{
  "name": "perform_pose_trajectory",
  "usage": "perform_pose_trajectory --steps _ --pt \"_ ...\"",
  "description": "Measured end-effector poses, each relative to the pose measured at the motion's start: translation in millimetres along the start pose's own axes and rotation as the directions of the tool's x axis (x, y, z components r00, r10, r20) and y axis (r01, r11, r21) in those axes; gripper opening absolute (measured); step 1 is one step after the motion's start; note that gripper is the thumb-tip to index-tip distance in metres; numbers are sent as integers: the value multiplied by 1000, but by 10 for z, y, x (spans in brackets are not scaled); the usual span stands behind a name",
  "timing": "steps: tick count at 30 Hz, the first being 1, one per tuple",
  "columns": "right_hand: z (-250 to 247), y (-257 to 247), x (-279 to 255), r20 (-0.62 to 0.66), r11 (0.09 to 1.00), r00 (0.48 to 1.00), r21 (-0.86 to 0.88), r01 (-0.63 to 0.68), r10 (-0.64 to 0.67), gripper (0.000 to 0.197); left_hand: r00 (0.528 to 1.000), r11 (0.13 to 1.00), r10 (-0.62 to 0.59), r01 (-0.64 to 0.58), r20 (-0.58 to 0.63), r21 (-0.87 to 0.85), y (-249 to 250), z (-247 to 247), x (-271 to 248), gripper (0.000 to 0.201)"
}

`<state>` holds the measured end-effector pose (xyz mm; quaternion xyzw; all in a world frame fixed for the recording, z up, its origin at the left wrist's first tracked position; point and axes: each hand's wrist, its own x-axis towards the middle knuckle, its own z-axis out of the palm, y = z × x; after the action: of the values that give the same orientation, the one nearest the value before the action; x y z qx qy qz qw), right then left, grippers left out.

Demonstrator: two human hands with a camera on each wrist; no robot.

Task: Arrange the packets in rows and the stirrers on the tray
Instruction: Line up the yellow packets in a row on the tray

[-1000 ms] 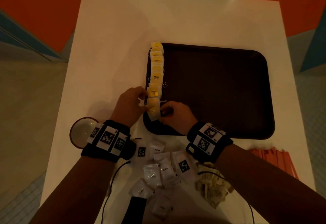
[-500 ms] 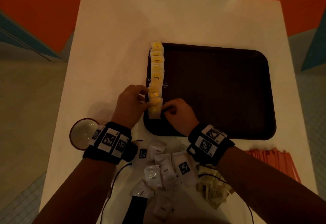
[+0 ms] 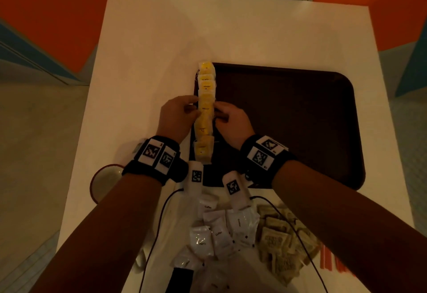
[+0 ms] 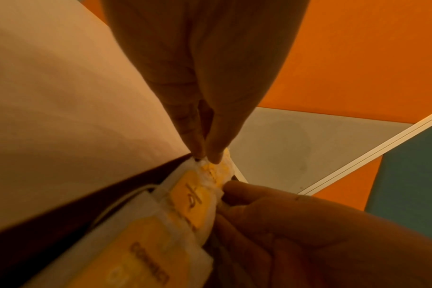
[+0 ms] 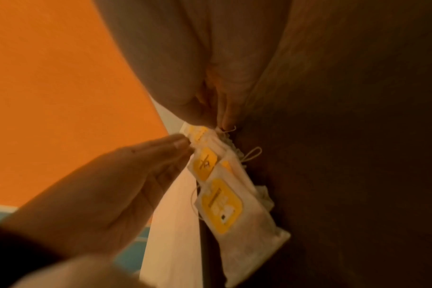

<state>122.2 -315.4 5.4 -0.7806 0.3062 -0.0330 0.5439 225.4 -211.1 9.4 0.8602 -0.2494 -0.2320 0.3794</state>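
A row of yellow tea packets (image 3: 205, 108) runs along the left edge of the dark brown tray (image 3: 288, 119), overlapping one another. Both hands flank a packet in the middle of that row. My left hand (image 3: 184, 112) touches the packet's left edge with straight fingertips (image 4: 210, 154). From the right, my right hand (image 3: 223, 115) pinches the packet's other edge (image 5: 205, 132) between thumb and finger. White coffee packets (image 3: 217, 235) and tan packets (image 3: 282, 246) lie in loose heaps on the table near me. Orange stirrers (image 3: 328, 260) peek out beside my right forearm.
A red-rimmed cup (image 3: 104, 184) stands on the white table (image 3: 161, 38) by my left wrist. Black cables trail over the near packets. Most of the tray's surface right of the yellow row is bare. The table's edges drop to an orange and blue floor.
Both hands have moved from the near end of the yellow row up to its middle. The nearest packets now lie uncovered behind the hands.
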Motion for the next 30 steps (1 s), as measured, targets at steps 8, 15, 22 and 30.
perform_pose_trajectory --steps 8,15,22,30 --pt "-25 67 220 -33 997 997 -39 -65 64 46 998 998 56 -56 -2 -15 8 39 122 35" --pt "-109 21 351 -33 996 999 -79 -28 26 46 997 997 82 -82 -14 -10 -47 24 188 32" --pt "-91 -28 433 12 1000 1000 -22 -5 5 37 998 996 66 -67 -18 -62 11 22 253 38" --pt "-139 -93 723 -37 992 993 -45 -117 116 53 999 999 -21 20 -30 -37 73 22 408 43"
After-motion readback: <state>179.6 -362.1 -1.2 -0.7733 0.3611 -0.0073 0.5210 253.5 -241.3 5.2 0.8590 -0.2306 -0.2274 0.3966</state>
